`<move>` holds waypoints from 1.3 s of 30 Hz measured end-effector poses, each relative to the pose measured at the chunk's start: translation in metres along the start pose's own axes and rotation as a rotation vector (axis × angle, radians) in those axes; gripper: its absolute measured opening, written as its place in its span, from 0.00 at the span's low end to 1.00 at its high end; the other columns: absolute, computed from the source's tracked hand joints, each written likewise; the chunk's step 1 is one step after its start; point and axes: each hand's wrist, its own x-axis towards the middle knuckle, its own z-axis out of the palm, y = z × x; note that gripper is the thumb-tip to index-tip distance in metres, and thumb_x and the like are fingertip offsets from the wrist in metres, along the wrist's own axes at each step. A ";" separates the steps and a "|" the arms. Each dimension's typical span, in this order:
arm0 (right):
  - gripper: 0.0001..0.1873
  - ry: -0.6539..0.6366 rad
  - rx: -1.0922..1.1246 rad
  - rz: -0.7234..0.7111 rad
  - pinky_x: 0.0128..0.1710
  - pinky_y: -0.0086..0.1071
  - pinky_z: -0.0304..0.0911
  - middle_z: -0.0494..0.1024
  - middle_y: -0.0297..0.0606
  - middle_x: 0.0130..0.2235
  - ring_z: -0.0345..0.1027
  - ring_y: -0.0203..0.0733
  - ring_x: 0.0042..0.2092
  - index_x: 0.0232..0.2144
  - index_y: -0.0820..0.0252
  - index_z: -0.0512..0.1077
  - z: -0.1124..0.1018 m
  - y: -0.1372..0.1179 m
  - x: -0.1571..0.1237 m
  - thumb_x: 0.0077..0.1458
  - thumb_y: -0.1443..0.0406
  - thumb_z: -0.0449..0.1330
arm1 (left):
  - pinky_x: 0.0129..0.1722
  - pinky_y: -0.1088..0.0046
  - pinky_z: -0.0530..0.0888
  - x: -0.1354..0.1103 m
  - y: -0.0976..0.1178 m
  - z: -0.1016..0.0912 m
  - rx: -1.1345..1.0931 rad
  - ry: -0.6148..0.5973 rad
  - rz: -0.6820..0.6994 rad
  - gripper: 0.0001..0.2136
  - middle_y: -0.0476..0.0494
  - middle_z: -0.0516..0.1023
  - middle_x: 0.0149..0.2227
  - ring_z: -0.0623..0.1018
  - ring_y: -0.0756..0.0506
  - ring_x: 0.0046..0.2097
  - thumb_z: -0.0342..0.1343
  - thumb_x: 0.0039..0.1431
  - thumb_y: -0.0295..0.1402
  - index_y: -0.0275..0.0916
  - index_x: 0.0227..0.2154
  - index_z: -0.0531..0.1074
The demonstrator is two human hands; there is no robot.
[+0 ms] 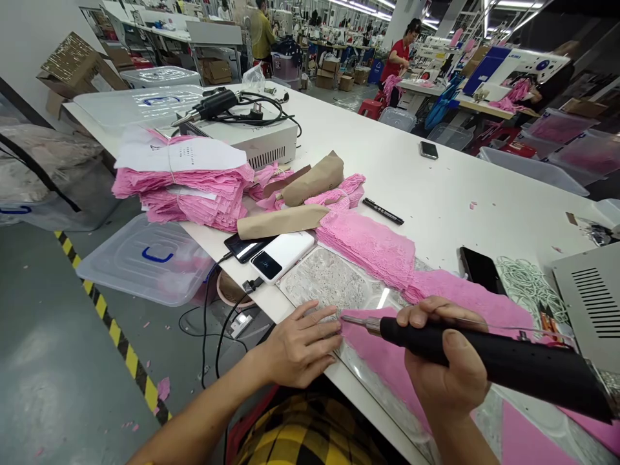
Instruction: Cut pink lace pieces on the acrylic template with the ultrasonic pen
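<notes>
My right hand (448, 361) is wrapped round a thick black hand tool (489, 361) with a slim metal tip. The tip points left and reaches the edge of a pink fabric piece (382, 355) on a glossy, stone-patterned board (324, 281). Fingers stretched out, my left hand (307, 342) rests at the board's near edge, its fingertips beside the tool tip and the fabric corner. Behind them lies a stack of pink lace pieces (368, 245). More pink fabric (465, 300) stretches right, partly behind the tool.
Tied pink bundles (194, 194), brown paper pattern pieces (285, 223), a white power bank (285, 255) and a marker (382, 211) lie on the table. A vented box (591, 297) stands right, near green elastic cords (527, 284). Cables hang off the near edge. Co-workers are farther back.
</notes>
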 end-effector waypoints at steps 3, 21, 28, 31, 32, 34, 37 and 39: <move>0.06 0.000 -0.003 -0.010 0.27 0.35 0.68 0.72 0.34 0.32 0.65 0.34 0.27 0.31 0.58 0.72 -0.001 0.001 0.001 0.47 0.64 0.60 | 0.65 0.57 0.61 -0.001 -0.001 0.001 -0.011 0.012 0.003 0.12 0.39 0.80 0.49 0.71 0.40 0.61 0.53 0.64 0.31 0.34 0.47 0.73; 0.09 0.254 -0.013 -0.170 0.21 0.32 0.64 0.72 0.34 0.29 0.63 0.33 0.24 0.26 0.59 0.72 -0.051 -0.059 0.025 0.38 0.65 0.57 | 0.62 0.52 0.65 0.010 0.004 -0.008 0.001 0.002 0.035 0.15 0.35 0.78 0.51 0.67 0.38 0.64 0.53 0.63 0.23 0.35 0.52 0.69; 0.09 0.581 -0.212 -0.243 0.18 0.31 0.59 0.67 0.33 0.24 0.59 0.33 0.21 0.20 0.59 0.68 -0.161 -0.108 0.012 0.30 0.63 0.54 | 0.60 0.59 0.69 0.060 0.056 0.028 -0.080 -0.003 0.176 0.12 0.36 0.79 0.49 0.74 0.40 0.58 0.55 0.61 0.21 0.32 0.48 0.72; 0.09 0.624 -0.218 -0.228 0.18 0.32 0.59 0.68 0.33 0.24 0.59 0.33 0.21 0.20 0.59 0.69 -0.188 -0.111 0.000 0.30 0.62 0.54 | 0.58 0.60 0.70 0.083 0.086 0.058 -0.136 -0.068 0.244 0.09 0.37 0.79 0.48 0.75 0.41 0.55 0.54 0.63 0.24 0.32 0.45 0.73; 0.10 0.627 -0.216 -0.225 0.18 0.32 0.60 0.68 0.33 0.24 0.59 0.33 0.21 0.21 0.59 0.69 -0.193 -0.110 -0.003 0.31 0.62 0.54 | 0.57 0.60 0.71 0.089 0.095 0.068 -0.145 -0.091 0.267 0.09 0.38 0.80 0.47 0.76 0.41 0.54 0.53 0.64 0.26 0.31 0.44 0.74; 0.10 0.627 -0.203 -0.219 0.19 0.32 0.61 0.69 0.33 0.25 0.60 0.34 0.22 0.23 0.59 0.70 -0.199 -0.106 -0.007 0.32 0.63 0.54 | 0.55 0.61 0.72 0.101 0.111 0.086 -0.148 -0.134 0.315 0.08 0.38 0.80 0.46 0.76 0.41 0.52 0.52 0.65 0.27 0.31 0.43 0.74; 0.10 0.611 -0.175 -0.222 0.20 0.33 0.62 0.70 0.33 0.27 0.61 0.34 0.23 0.24 0.59 0.70 -0.199 -0.100 -0.007 0.34 0.63 0.55 | 0.52 0.62 0.72 0.113 0.129 0.105 -0.117 -0.183 0.358 0.08 0.38 0.79 0.46 0.77 0.41 0.50 0.51 0.66 0.28 0.32 0.41 0.74; 0.09 0.576 -0.160 -0.212 0.22 0.33 0.63 0.71 0.33 0.29 0.61 0.34 0.24 0.25 0.58 0.70 -0.197 -0.097 -0.007 0.36 0.63 0.56 | 0.53 0.62 0.72 0.117 0.136 0.113 -0.093 -0.203 0.354 0.09 0.37 0.79 0.47 0.76 0.40 0.51 0.51 0.66 0.30 0.31 0.42 0.74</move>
